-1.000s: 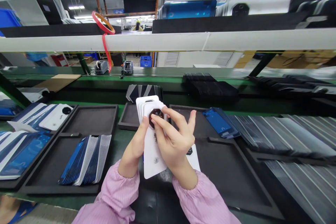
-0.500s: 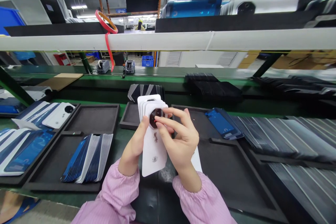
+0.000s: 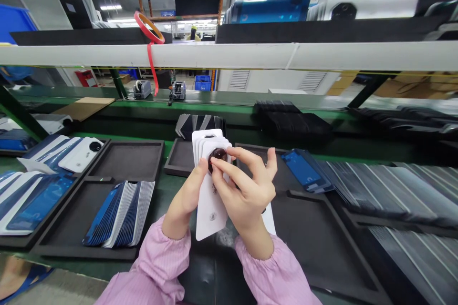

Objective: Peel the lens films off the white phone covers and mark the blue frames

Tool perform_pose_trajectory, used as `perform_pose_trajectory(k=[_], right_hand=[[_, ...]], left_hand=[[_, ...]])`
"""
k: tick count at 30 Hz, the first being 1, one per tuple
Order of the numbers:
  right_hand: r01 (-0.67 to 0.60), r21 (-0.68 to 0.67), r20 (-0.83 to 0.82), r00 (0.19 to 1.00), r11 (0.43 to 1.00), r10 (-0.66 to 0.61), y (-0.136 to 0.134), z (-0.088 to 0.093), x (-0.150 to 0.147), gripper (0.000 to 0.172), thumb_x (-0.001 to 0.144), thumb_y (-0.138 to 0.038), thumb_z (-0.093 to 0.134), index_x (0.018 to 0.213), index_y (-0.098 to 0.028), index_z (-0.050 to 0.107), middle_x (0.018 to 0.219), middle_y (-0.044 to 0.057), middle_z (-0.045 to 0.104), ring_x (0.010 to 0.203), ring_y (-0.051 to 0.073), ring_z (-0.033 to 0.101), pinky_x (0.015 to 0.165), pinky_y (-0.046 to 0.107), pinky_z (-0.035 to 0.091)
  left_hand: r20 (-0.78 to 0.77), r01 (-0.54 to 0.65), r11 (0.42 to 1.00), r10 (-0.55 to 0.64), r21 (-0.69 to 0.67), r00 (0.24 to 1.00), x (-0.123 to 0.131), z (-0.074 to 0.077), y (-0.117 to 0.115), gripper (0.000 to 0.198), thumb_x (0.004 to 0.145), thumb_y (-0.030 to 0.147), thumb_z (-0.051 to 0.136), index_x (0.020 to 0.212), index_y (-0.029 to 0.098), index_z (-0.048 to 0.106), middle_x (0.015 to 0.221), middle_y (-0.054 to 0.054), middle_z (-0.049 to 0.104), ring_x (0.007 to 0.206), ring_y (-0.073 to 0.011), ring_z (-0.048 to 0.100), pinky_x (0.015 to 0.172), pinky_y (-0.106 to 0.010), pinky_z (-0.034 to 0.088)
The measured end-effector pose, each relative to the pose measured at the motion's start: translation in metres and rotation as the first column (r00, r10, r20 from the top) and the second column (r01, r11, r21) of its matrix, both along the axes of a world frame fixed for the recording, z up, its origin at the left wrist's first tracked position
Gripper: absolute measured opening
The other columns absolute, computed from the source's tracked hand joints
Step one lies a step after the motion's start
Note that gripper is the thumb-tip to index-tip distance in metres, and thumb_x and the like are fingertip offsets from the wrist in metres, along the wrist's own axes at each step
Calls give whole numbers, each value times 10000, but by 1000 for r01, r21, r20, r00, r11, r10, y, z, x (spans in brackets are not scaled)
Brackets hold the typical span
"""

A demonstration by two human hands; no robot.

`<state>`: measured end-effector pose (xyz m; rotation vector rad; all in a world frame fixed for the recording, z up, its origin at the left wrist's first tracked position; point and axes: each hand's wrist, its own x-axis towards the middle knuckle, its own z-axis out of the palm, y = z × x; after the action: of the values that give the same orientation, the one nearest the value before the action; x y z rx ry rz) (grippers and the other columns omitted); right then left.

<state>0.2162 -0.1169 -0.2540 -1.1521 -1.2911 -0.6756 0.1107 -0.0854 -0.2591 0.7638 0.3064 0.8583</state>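
Observation:
My left hand (image 3: 188, 193) is closed around a fanned stack of white phone back covers (image 3: 205, 217), its thumb along the left edge. The front cover has a dark round camera lens cover (image 3: 219, 154) near its top and small dark markings below. My right hand (image 3: 246, 190) pinches at this lens cover, with fingertips on its left edge and upper right. A tiny red spot shows beside one fingertip. Part of another white piece (image 3: 268, 219) lies behind my right wrist, mostly hidden.
Black trays (image 3: 125, 162) stand at the left, one with a fanned row of blue and white covers (image 3: 119, 214). Blue covers (image 3: 304, 171) and rows of grey ones (image 3: 368, 190) lie right. A red tape roll (image 3: 149, 27) hangs from the white shelf rail (image 3: 229, 56). Two tape dispensers (image 3: 178, 90) stand behind.
My right fingers have shifted slightly over the lens cover and its little finger has lifted. The stack appears slightly farther right, and the whole view has moved a little.

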Motion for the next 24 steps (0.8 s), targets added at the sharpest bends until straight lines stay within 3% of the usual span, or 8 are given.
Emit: perform_pose_trajectory(k=[6,12,15,18,24], right_hand=[[1,-85,-85,996,996,-8,-4,7,2,115,936,-263,740,836,-308,778,1128,23,752,960,270,742,1237,706,186],[-196,-264,-216,966,944,140,-5,25,14,171,849,-261,747,680,-283,755,1019,29,747,967,301,714,1118,698,332],[-220,-274,-248,957,936,152,-3,29,16,150,787,-216,757,653,-279,736,964,25,718,904,266,689,1036,597,455],[-290,-289,-352,918,912,181,0,30,18,95,745,-220,755,681,-261,698,865,16,648,826,227,645,839,432,554],[-561,-268,-618,724,784,307,8,29,23,246,700,-339,770,644,-233,555,753,-4,500,696,175,563,456,235,401]], left_hand=[[-43,41,990,-36,132,998,1,-4,10,567,891,656,746,1169,163,784,1168,-112,765,1303,-324,644,1084,-354,550],[-168,51,907,22,419,986,-2,0,24,656,838,785,693,958,152,814,958,-121,760,990,-291,709,753,-304,549],[-195,49,903,39,426,980,-3,-3,26,688,844,799,672,972,137,809,900,-116,751,845,-258,697,714,-306,523],[-175,37,919,35,393,984,-3,-9,26,655,882,765,662,984,133,802,883,-118,751,793,-244,680,723,-314,508],[-180,27,962,23,271,983,-5,-11,20,643,877,761,675,929,131,795,832,-109,735,743,-217,642,634,-283,448]])
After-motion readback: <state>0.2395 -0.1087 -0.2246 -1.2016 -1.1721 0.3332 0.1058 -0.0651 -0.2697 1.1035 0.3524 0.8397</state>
